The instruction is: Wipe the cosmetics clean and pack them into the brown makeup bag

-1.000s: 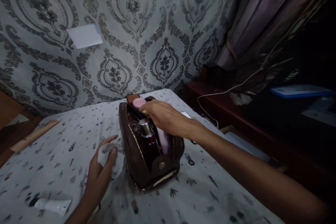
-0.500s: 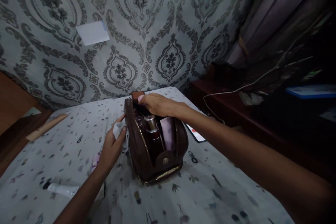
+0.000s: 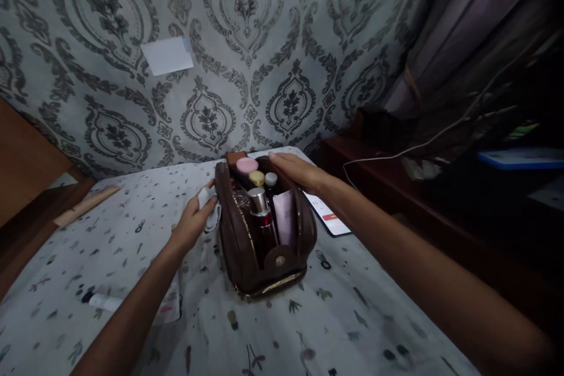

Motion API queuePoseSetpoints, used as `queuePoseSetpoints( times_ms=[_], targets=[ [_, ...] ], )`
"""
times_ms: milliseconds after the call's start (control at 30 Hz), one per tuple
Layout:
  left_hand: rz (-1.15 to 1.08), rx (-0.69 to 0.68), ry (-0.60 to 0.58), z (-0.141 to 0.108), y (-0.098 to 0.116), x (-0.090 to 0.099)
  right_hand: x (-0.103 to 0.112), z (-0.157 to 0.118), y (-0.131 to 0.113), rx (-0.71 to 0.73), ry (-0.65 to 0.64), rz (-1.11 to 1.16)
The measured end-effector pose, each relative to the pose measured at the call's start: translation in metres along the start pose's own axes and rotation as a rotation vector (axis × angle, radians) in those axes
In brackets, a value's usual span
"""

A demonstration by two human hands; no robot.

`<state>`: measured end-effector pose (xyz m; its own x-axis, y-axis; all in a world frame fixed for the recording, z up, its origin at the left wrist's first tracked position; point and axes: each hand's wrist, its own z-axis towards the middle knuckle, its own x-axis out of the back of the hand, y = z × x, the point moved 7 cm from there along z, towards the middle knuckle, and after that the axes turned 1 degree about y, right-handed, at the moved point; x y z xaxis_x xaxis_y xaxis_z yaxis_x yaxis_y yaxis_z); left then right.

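A brown toiletry bag (image 3: 235,247) stands unzipped on the patterned sheet. Inside it are a dark bottle with a silver cap (image 3: 258,202), a pale pink tube (image 3: 285,220), a round pink lid (image 3: 247,165), a yellow lid (image 3: 257,178) and a small grey-capped bottle (image 3: 271,180). My left hand (image 3: 192,222) is closed on a white bundled item (image 3: 205,197), too blurred to name, and its fingers rest by the bag's left side. My right hand (image 3: 300,173) lies with outstretched fingers along the bag's far right rim, holding nothing visible.
A phone with a lit screen (image 3: 337,224) lies right of the bag. At the left are a white tube with a black cap (image 3: 104,302), a flat packet (image 3: 173,308) partly behind my forearm, and a wooden strip (image 3: 86,207). A white cable (image 3: 388,157) crosses the dark red furniture.
My right hand has moved from the pink-lidded item at the bag's back to the right rim. The lids inside now show. My left hand still holds the white item.
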<state>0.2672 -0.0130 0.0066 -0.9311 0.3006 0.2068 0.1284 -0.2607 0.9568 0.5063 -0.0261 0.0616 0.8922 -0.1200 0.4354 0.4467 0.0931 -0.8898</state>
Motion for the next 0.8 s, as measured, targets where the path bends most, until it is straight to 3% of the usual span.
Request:
queuePoseSetpoints(
  times_ms=[67,133,433,567,667,800],
  targets=[
    [-0.017,-0.001,-0.027,0.003,-0.001,-0.004,-0.007,-0.001,0.010,-0.085,-0.049,0.207],
    [-0.019,-0.003,-0.041,0.005,0.001,-0.006,-0.011,-0.002,0.013,-0.095,-0.062,0.253],
    [0.007,-0.021,-0.061,0.008,0.008,-0.006,-0.010,0.002,0.007,-0.013,0.014,0.130],
    [-0.019,-0.007,-0.038,0.006,0.007,-0.007,-0.012,-0.001,0.005,-0.046,0.005,0.153],
    [-0.016,0.052,0.050,0.002,0.006,0.011,-0.007,-0.011,0.006,-0.089,0.042,0.190],
    [0.046,0.121,0.218,-0.019,0.010,0.074,0.015,-0.041,-0.007,0.033,0.217,0.098]
  ],
)
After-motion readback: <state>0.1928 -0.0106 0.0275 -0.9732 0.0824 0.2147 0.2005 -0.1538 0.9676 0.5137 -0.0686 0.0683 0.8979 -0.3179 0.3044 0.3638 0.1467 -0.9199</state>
